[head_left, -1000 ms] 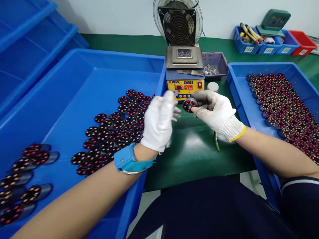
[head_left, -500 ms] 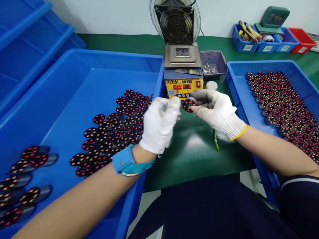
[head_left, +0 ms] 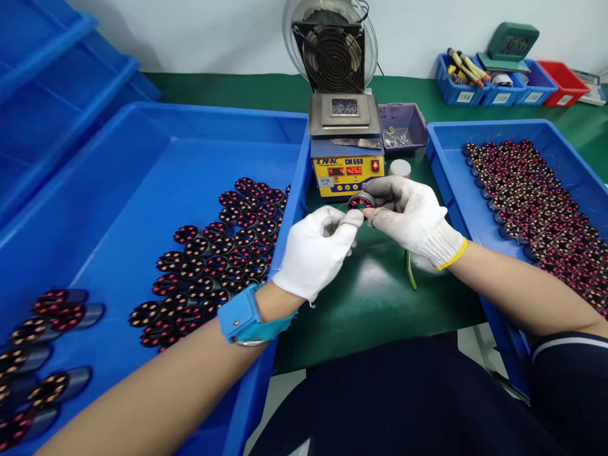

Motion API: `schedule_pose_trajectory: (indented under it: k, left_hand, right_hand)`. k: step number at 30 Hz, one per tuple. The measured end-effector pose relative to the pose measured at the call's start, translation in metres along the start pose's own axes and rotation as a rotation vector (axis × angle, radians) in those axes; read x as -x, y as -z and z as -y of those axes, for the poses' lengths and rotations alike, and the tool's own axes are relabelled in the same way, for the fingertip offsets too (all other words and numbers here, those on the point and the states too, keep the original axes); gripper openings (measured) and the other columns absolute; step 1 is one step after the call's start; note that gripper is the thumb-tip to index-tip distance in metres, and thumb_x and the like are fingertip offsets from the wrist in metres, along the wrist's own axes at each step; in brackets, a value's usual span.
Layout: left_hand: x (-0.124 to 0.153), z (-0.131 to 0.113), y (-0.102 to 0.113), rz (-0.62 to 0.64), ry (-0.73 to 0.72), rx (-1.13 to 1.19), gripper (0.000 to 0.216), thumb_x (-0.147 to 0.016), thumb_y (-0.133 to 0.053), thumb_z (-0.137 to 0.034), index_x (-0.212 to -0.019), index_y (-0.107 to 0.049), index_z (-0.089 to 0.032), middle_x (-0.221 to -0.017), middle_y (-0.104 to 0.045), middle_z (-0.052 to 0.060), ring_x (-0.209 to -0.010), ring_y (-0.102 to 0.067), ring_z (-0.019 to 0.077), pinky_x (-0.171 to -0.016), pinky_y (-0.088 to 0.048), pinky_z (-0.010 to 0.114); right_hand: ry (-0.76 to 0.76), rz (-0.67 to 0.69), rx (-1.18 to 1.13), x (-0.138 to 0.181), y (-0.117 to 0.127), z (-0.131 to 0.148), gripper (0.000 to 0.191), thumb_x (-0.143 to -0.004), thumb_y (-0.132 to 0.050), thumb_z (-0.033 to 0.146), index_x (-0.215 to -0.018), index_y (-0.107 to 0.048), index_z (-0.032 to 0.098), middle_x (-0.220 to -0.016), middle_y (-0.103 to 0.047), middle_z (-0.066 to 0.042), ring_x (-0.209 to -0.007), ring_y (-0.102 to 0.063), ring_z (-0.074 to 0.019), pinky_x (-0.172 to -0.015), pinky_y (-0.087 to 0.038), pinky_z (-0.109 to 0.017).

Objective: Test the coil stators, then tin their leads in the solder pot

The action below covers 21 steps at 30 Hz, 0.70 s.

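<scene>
My right hand (head_left: 415,218), in a white glove with grey fingertips, grips a round motor stator (head_left: 360,202) with a dark rim and red windings. It is held up just in front of the yellow-faced solder pot (head_left: 346,175). My left hand (head_left: 313,253), gloved in white, has thumb and fingers pinched together at the stator's near left edge. What lies between those fingertips is too small to make out. A thin wire shows beside the stator. The fingers hide part of its lower side.
On the left a large blue tray (head_left: 133,183) holds many dark stators; another blue tray (head_left: 451,164) on the right holds dense rows. Behind stand a purple bin (head_left: 418,126), small blue boxes (head_left: 503,98), a red box (head_left: 565,82) and a clock (head_left: 513,41). Green-handled tool (head_left: 410,272) lies beneath my right wrist.
My left hand has moved right and slightly down, from beside the stator to its edge. My right hand still holds the stator. The view has shifted a little.
</scene>
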<state>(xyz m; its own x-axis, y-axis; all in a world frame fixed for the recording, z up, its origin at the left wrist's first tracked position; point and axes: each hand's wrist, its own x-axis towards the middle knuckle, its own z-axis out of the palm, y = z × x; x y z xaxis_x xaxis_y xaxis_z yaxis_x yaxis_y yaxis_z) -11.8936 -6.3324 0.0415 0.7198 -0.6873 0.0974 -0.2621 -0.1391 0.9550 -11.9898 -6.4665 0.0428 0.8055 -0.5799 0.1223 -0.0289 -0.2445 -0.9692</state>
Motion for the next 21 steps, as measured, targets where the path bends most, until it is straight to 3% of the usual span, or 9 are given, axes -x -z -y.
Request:
schedule_pose_trajectory:
  k: [4,6,10,15,21]
  left_hand:
    - [0.000,0.001,0.000,-0.143,0.011,0.076,0.027,-0.088,-0.062,-0.041,-0.072,-0.056,-0.020,-0.053,-0.058,-0.004,-0.044,-0.052,0.0094,-0.046,-0.040,0.023]
    - [0.000,0.002,0.001,-0.151,0.018,0.086,0.029,-0.088,-0.061,-0.043,-0.073,-0.056,-0.020,-0.054,-0.058,-0.004,-0.046,-0.053,0.0103,-0.047,-0.041,0.024]
    - [0.002,0.005,0.000,0.044,-0.123,-0.111,0.035,-0.090,-0.058,-0.045,-0.066,-0.053,-0.020,-0.055,-0.053,-0.003,-0.051,-0.049,0.0111,-0.054,-0.038,0.027]
    - [0.007,0.008,-0.003,0.217,-0.311,-0.428,0.040,-0.092,-0.055,-0.045,-0.061,-0.046,-0.020,-0.057,-0.049,-0.003,-0.054,-0.044,0.0119,-0.058,-0.031,0.030]
    - [0.008,0.010,-0.003,0.392,-0.455,-0.606,0.045,-0.097,-0.044,-0.045,-0.059,-0.044,-0.020,-0.059,-0.055,0.000,-0.058,-0.052,0.0150,-0.059,-0.028,0.033]
  right_hand:
    - [0.058,-0.041,0.150,-0.010,0.010,0.000,0.034,-0.076,-0.069,0.022,-0.110,-0.067,0.018,-0.103,-0.072,-0.005,-0.096,-0.071,-0.0212,-0.088,-0.060,-0.036]
    - [0.135,-0.088,0.329,-0.029,0.020,0.009,0.033,-0.079,-0.066,0.021,-0.111,-0.067,0.018,-0.105,-0.072,-0.006,-0.098,-0.069,-0.0209,-0.092,-0.058,-0.038]
    - [0.310,-0.181,0.863,-0.099,0.038,0.042,0.030,-0.083,-0.062,0.026,-0.110,-0.069,0.018,-0.109,-0.071,-0.006,-0.105,-0.065,-0.0266,-0.096,-0.053,-0.048]
    - [0.235,-0.105,1.317,-0.188,0.032,0.073,0.032,-0.088,-0.058,0.035,-0.117,-0.066,0.022,-0.121,-0.066,-0.011,-0.111,-0.062,-0.0350,-0.091,-0.052,-0.052]
    - [0.200,0.046,1.510,-0.221,0.012,0.079,0.037,-0.086,-0.060,0.028,-0.122,-0.063,0.020,-0.129,-0.062,-0.015,-0.115,-0.059,-0.0379,-0.094,-0.049,-0.053]
